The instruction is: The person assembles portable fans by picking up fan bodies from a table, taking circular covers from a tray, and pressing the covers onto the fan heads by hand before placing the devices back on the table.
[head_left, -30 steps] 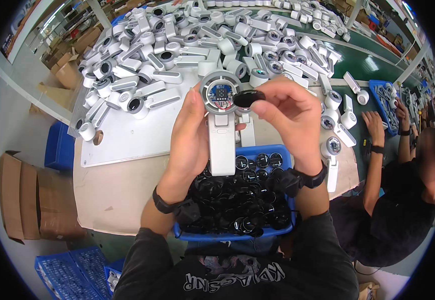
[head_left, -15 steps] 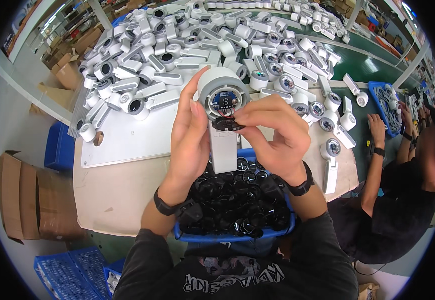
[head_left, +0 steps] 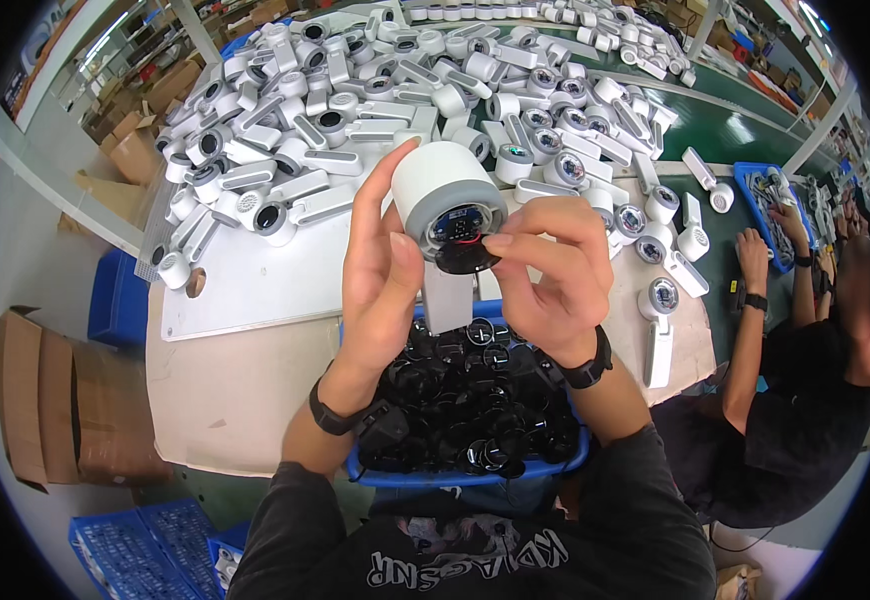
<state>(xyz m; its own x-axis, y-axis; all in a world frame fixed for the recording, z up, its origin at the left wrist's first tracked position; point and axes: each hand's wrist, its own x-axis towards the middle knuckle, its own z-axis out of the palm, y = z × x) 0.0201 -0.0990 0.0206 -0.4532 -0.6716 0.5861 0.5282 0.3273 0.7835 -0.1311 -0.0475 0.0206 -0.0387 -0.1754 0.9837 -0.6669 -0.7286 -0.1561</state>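
Observation:
In my left hand (head_left: 380, 275) is a white handheld device (head_left: 440, 180) with a grey-rimmed round head and a handle pointing down toward me. The open end of its head shows a blue circuit board (head_left: 458, 222) and red wires. My right hand (head_left: 560, 270) pinches a glossy black disc (head_left: 465, 260) by its edge, just below that opening; the disc sits tilted against the lower rim. Under both hands, a blue bin (head_left: 467, 478) holds many black discs (head_left: 475, 400).
A big heap of similar white devices (head_left: 285, 130) covers the far table. One device (head_left: 661, 335) lies at the right on the beige table cover (head_left: 225, 400). A co-worker (head_left: 795, 420) works at the right beside a blue tray (head_left: 755, 215). Cardboard boxes (head_left: 75, 400) stand left.
The device's head has tipped downward, so more of its white side shows and less of the board. My right hand has shifted slightly left and down with the disc.

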